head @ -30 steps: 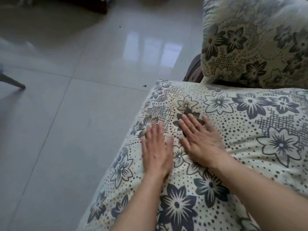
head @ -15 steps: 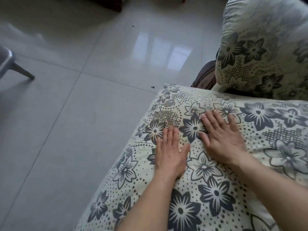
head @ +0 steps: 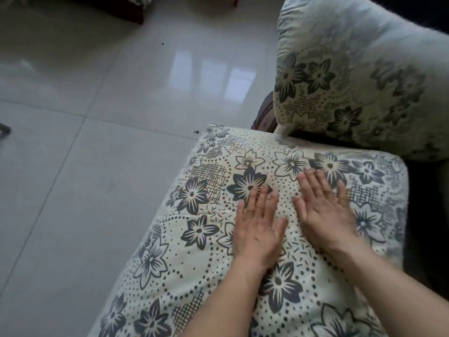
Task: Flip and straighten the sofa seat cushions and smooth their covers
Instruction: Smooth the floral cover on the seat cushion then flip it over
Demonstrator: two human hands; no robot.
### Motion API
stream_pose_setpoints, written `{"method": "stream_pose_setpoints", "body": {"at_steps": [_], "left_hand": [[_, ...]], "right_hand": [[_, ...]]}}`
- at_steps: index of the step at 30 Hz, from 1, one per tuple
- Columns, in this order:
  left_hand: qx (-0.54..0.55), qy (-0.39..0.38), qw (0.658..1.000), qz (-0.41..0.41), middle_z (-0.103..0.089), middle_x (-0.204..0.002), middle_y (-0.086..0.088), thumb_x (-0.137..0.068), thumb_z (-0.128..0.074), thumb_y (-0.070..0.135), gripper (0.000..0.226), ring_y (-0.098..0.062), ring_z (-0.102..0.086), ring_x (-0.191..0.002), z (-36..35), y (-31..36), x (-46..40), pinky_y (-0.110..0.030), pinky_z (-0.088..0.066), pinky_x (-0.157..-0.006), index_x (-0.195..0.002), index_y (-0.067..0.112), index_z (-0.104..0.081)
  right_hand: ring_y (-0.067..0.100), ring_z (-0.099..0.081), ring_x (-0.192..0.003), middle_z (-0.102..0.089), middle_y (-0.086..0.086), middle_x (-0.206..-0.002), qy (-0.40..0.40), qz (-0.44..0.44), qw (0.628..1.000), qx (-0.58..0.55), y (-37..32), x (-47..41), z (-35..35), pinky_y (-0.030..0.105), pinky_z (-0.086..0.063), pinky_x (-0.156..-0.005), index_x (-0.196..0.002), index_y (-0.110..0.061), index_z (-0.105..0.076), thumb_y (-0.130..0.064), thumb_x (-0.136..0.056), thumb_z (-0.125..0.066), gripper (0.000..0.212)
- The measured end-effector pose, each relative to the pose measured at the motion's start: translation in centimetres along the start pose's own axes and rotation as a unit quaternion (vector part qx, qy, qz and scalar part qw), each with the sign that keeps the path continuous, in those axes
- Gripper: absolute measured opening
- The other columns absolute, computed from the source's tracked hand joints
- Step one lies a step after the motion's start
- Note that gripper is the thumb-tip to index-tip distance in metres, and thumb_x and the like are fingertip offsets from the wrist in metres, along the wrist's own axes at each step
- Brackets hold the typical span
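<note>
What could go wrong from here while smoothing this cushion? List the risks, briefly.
1. The cream floral seat cushion has its front edge right beside the glossy grey tiled floor; a forward push could slide it off.
2. Both the left hand and the right hand lie flat with no grip, so the cover may bunch ahead of them.
3. The upright floral back cushion may tip onto the seat.

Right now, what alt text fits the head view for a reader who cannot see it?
Two bare hands, left hand and right hand, lie flat side by side on a cream seat cushion with dark floral print. A matching floral back cushion stands behind it, with glossy grey floor tiles to the left.
</note>
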State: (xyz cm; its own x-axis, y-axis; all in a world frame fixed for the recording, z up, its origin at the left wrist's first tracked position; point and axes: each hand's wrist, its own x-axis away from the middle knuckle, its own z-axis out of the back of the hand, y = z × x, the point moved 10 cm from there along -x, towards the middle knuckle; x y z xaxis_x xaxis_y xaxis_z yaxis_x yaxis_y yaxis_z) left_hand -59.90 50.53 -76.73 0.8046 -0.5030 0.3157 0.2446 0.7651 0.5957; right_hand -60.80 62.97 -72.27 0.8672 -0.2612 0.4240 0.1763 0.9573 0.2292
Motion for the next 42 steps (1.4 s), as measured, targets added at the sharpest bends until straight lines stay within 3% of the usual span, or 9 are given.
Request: {"method": "stream_pose_setpoints", "body": {"at_steps": [5,10,16,23,28,32,36,39,42], "left_hand": [[0.012,-0.005,1.0,0.018,0.039,-0.151,0.009,-0.098,-0.001,0.054,0.059,-0.012,0.037,-0.139,2.9,0.8,-0.3,-0.047,0.01,-0.119,-0.146,0.034,0.025],[0.051,0.203,0.977,-0.044,0.022,-0.159,0.008,-0.101,-0.004,0.046,0.058,-0.012,0.022,-0.147,8.0,7.1,0.2,-0.042,0.012,-0.12,-0.155,0.026,0.004],[-0.091,-0.014,0.993,-0.072,0.044,-0.15,0.006,-0.1,0.002,0.047,0.057,-0.013,0.04,-0.138,-3.0,8.5,-0.6,-0.044,0.017,-0.118,-0.146,0.028,0.029],[0.001,0.136,0.991,-0.015,0.029,-0.158,0.009,-0.098,0.007,0.047,0.058,-0.012,0.027,-0.145,2.0,8.1,3.9,-0.047,0.015,-0.118,-0.153,0.028,0.014],[-0.068,0.005,0.997,-0.044,0.043,-0.151,0.008,-0.088,0.024,0.05,0.063,-0.013,0.038,-0.139,-4.1,7.7,4.4,-0.05,0.014,-0.118,-0.146,0.028,0.03],[0.089,0.009,0.993,-0.083,0.024,-0.158,0.016,-0.093,0.012,0.055,0.063,-0.003,0.027,-0.143,-1.2,8.0,4.6,-0.047,0.009,-0.12,-0.152,0.034,0.01],[0.191,0.207,0.959,0.005,0.006,-0.162,0.016,-0.104,-0.018,0.034,0.052,-0.003,0.01,-0.148,4.6,1.3,8.6,-0.038,0.009,-0.121,-0.155,0.028,-0.008],[0.008,0.067,0.995,0.079,0.04,-0.152,0.011,-0.101,-0.003,0.041,0.058,-0.009,0.033,-0.141,-1.1,-2.2,11.4,-0.049,0.009,-0.12,-0.15,0.024,0.023],[-0.003,0.014,0.996,0.091,0.046,-0.148,0.011,-0.096,0.006,0.047,0.06,-0.009,0.039,-0.138,-3.6,-3.8,11.6,-0.048,0.016,-0.117,-0.147,0.026,0.029]], "right_hand": [[0.007,0.023,-0.144,0.022,-0.011,-0.16,0.022,0.03,0.995,-0.096,-0.4,-0.3,2.9,0.04,0.018,-0.117,-0.153,-0.031,0.013,-0.053,-0.098,0.0,0.06],[0.011,0.008,-0.149,0.007,-0.007,-0.162,0.278,-0.051,0.944,-0.167,4.3,4.0,8.5,0.04,0.011,-0.12,-0.156,-0.024,-0.007,-0.043,-0.1,-0.017,0.06],[0.005,0.028,-0.143,0.025,-0.014,-0.159,0.042,-0.113,0.971,-0.204,9.3,3.8,-3.5,0.046,0.011,-0.12,-0.153,-0.033,0.012,-0.05,-0.099,-0.006,0.06],[0.013,0.014,-0.149,0.011,-0.001,-0.163,0.23,-0.103,0.942,-0.223,7.6,10.1,3.1,0.043,0.01,-0.12,-0.156,-0.021,-0.001,-0.043,-0.102,-0.018,0.061],[0.002,0.029,-0.142,0.034,-0.015,-0.154,0.053,-0.13,0.958,-0.249,6.5,11.6,-6.6,0.046,0.009,-0.12,-0.153,-0.031,0.015,-0.057,-0.092,0.006,0.067],[0.005,0.029,-0.142,0.03,-0.011,-0.157,0.095,-0.105,0.964,-0.225,5.9,12.2,-1.7,0.046,0.01,-0.12,-0.153,-0.032,0.015,-0.054,-0.094,0.001,0.065],[0.017,0.013,-0.149,0.017,0.0,-0.162,0.217,-0.038,0.955,-0.198,0.6,13.6,4.0,0.048,0.006,-0.121,-0.156,-0.02,-0.001,-0.041,-0.099,-0.02,0.064],[0.021,0.002,-0.151,0.009,0.004,-0.164,0.114,0.031,0.988,-0.104,-3.5,13.4,-2.4,0.057,-0.013,-0.118,-0.156,-0.014,-0.014,-0.047,-0.1,-0.016,0.065],[0.02,0.001,-0.15,0.004,0.004,-0.164,0.074,0.004,0.995,-0.066,-3.1,13.0,-5.2,0.055,-0.007,-0.117,-0.155,-0.015,-0.013,-0.049,-0.098,-0.018,0.067]]}}
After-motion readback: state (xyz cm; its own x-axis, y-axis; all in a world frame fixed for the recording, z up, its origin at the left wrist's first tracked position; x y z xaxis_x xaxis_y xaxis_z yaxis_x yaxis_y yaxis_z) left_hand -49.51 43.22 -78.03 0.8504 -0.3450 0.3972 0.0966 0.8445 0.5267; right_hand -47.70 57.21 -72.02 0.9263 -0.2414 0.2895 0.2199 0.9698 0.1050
